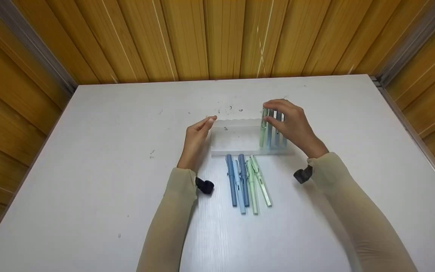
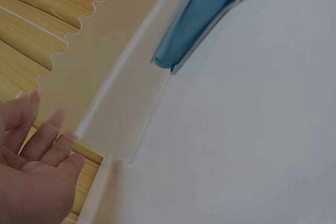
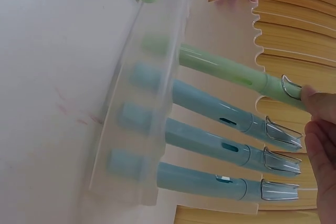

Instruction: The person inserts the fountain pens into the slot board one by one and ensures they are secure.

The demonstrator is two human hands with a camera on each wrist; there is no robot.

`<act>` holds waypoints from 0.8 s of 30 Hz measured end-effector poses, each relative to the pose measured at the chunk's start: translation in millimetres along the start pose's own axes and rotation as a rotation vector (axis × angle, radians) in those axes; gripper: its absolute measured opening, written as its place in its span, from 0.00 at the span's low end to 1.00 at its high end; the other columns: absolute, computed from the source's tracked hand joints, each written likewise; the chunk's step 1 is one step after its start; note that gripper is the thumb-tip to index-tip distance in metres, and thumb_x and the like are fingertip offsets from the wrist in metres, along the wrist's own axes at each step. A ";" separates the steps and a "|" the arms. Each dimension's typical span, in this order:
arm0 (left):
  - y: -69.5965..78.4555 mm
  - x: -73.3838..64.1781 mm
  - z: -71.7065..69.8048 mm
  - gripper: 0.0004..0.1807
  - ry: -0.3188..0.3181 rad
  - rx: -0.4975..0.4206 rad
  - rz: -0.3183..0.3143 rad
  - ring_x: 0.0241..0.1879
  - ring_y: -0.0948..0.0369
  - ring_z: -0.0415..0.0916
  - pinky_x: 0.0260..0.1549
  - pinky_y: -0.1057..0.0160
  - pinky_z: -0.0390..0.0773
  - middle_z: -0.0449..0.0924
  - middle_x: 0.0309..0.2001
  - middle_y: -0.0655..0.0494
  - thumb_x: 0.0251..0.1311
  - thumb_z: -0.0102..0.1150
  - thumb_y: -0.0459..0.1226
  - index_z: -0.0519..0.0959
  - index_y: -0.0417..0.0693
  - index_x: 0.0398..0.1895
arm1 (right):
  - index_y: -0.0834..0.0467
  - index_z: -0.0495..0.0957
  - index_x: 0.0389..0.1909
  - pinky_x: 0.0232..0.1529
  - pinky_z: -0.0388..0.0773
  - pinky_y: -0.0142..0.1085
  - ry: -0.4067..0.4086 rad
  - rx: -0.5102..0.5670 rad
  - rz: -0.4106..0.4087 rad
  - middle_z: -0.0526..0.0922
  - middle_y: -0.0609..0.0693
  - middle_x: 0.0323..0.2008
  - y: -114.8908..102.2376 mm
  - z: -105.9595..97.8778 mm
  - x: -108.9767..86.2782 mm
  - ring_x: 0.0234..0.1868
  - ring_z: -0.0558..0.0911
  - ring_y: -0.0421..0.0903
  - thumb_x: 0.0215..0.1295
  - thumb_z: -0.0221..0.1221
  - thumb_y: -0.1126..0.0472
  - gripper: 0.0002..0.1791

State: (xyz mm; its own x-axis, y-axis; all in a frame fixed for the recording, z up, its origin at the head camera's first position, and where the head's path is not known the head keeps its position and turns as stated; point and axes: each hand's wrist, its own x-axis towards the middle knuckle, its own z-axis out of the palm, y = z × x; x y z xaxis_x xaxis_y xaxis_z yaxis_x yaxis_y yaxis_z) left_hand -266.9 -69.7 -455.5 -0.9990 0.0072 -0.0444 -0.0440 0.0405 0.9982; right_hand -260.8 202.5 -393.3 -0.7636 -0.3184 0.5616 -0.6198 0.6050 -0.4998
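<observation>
"on the white table (image 1: 89, 170), what's the left hand (image 1: 198, 139) doing?"

"pinching the clear rack (image 1: 236, 138) by its left edge; the right hand (image 1: 291, 121) grips a green pen (image 3: 228, 71) by its top, the lower end down in the rack, just beside three blue pens (image 3: 205, 139);"

"and the five loose pens (image 1: 245, 185)?"

"lying just in front of the rack."

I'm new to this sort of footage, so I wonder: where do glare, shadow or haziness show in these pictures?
Head view: pale sheen on the white table, soft shadow beside the right sleeve; left wrist view: a bright streak along the translucent holder; right wrist view: lower ends of the pens look hazy through the holder's front.
</observation>
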 end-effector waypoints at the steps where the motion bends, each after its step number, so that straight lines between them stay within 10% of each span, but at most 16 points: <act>1: -0.1 -0.1 -0.1 0.22 -0.002 -0.002 -0.001 0.70 0.61 0.61 0.68 0.58 0.63 0.71 0.66 0.57 0.66 0.55 0.51 0.78 0.52 0.58 | 0.63 0.81 0.49 0.58 0.76 0.40 -0.002 -0.006 -0.008 0.83 0.56 0.50 0.7 0.1 0.1 0.54 0.81 0.50 0.54 0.68 0.68 0.19; 24: 1.8 1.3 -0.4 0.22 0.015 0.029 -0.005 0.70 0.60 0.62 0.67 0.59 0.65 0.72 0.65 0.56 0.67 0.54 0.51 0.78 0.51 0.58 | 0.62 0.81 0.51 0.60 0.75 0.43 -0.048 -0.060 -0.005 0.81 0.57 0.53 8.4 0.9 7.4 0.60 0.76 0.52 0.57 0.67 0.66 0.19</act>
State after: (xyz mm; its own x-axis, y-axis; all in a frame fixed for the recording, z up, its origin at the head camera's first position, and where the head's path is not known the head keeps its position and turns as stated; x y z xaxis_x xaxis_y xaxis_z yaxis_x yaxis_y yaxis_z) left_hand -268.3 -70.0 -453.8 -0.9988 -0.0078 -0.0484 -0.0488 0.0697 0.9964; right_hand -271.9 204.5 -393.9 -0.7696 -0.3551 0.5307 -0.6125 0.6456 -0.4561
